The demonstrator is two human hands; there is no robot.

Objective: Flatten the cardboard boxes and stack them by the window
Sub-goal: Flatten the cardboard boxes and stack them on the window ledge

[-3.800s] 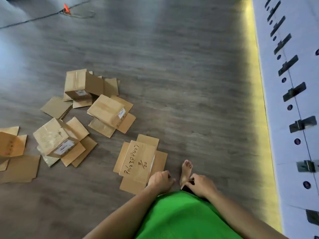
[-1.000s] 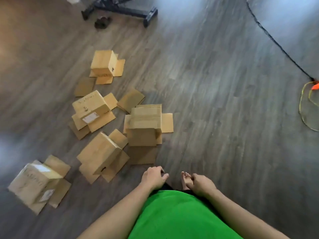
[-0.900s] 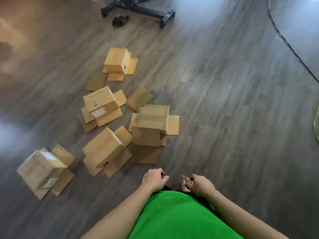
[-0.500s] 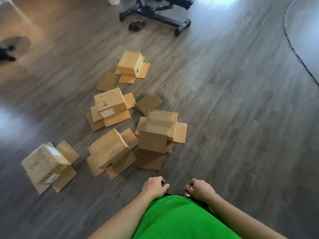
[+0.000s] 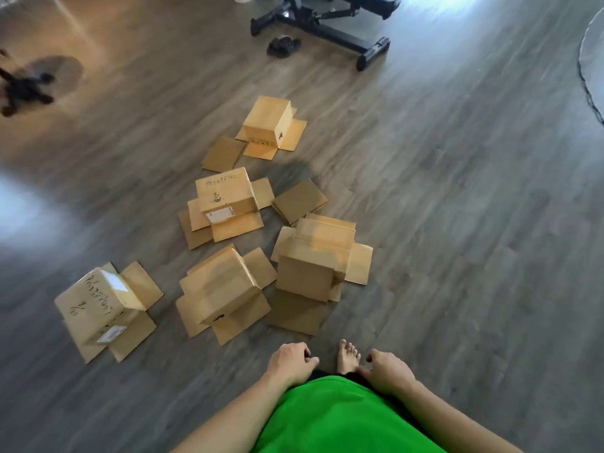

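Several upturned cardboard boxes with splayed flaps lie on the grey wood floor ahead of me. The nearest box (image 5: 309,273) stands just beyond my hands, another box (image 5: 222,289) sits to its left, and a labelled box (image 5: 101,305) lies further left. A box with handwriting (image 5: 225,197) and a far box (image 5: 268,120) lie behind them. Two flat cardboard pieces (image 5: 299,201) (image 5: 222,153) rest between them. My left hand (image 5: 291,362) and my right hand (image 5: 387,371) hang loosely curled at my waist, holding nothing and touching no box.
A black wheeled chair base (image 5: 327,21) and a dark sandal (image 5: 282,45) stand at the far side. A black stand (image 5: 23,89) blurs at the far left. A black cable (image 5: 588,93) curves along the right edge. My bare foot (image 5: 348,356) is between my hands.
The view has swung round and tilted up, so the boxes moved from the left to straight ahead and the chair base came into view. My hands stayed at my waist, empty.
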